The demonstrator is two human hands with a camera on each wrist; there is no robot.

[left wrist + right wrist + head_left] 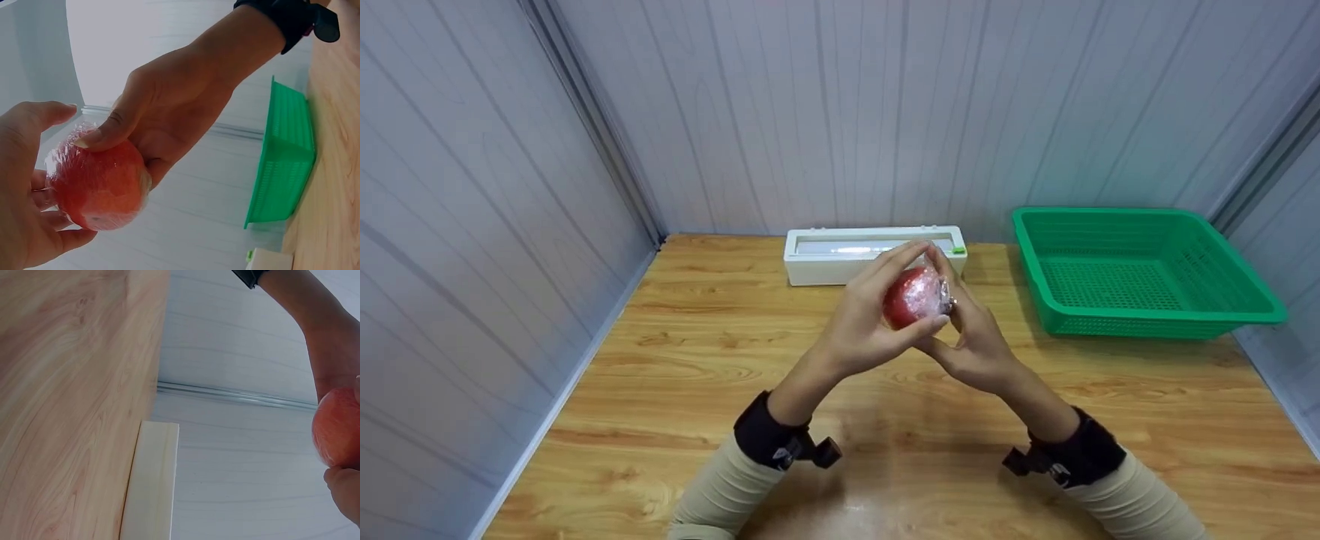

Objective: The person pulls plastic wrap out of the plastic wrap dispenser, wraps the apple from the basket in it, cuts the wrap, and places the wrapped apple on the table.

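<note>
Left hand (864, 322) and right hand (971, 341) raised together, fingers (896, 259) curled, forearms converging.

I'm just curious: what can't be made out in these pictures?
- Apple: head view, far side hidden by both hands; right wrist view, cut off by the edge.
- Dispenser: middle hidden behind the hands.
- Basket: left wrist view, its inside faces away.

Head cam: high, looking down and forward, table (675, 360) filling the lower frame, wide shot. Left wrist cam: very close, rolled sideways, table at right edge. Right wrist cam: close, also rolled, table upper left. All three share the wrapped apple (913, 296), white dispenser box (825, 266).
</note>
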